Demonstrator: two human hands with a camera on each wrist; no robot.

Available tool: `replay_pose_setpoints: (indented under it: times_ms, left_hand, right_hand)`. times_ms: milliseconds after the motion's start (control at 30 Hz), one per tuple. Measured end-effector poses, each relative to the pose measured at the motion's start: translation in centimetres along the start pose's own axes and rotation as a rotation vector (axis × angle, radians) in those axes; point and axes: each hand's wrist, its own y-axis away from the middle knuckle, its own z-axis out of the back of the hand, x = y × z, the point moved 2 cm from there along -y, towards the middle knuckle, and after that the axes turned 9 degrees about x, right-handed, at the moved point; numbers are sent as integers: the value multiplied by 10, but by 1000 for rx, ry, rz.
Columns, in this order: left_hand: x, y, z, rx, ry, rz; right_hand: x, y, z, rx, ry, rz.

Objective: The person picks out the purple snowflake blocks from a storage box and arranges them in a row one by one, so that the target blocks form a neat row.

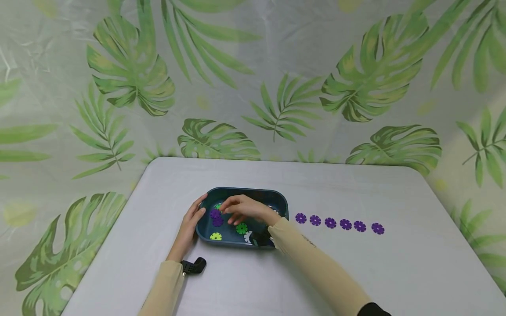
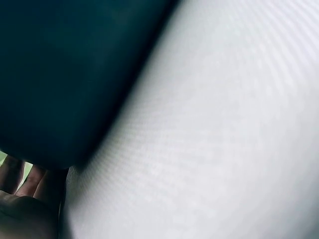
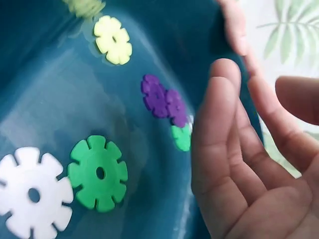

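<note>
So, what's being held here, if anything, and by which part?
The right hand holds nothing visible. The left hand touches the dark blue rectangular tray at its left end, along the rim; whether it actually grips cannot be told.

Has a backdrop [image 1: 292, 57] behind the counter [image 1: 336, 184], with a tray [image 1: 237, 242] on the counter, left of its middle. Inside the tray's left end, has a touching pair of discs [image 1: 216, 217], with a rear disc [image 3: 181, 137] just behind. At front left, has a corner disc [image 1: 213, 236]; to its right, a middle disc [image 3: 99, 186]; beside that, slightly nearer the front, a neighbouring disc [image 3: 35, 174]. Puts the left grip [image 1: 189, 224] at the tray's left wall, the right grip [image 1: 245, 207] above its interior. Right of the tray, has a row of six discs [image 1: 345, 224] running rightward.
</note>
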Motion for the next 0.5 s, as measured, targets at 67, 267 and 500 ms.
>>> replay_pose_setpoints:
  times_ms: [67, 267, 500]
  left_hand:
    - [0, 0, 0, 0, -4, 3]
    - [-1, 1, 0, -1, -6, -1]
    - [-3, 1, 0, 0, -4, -6]
  right_hand:
    - [-1, -9, -3, 13, 14, -26]
    - [-5, -28, -7, 48, 81, -106]
    - [-8, -30, -6, 81, 135, -186]
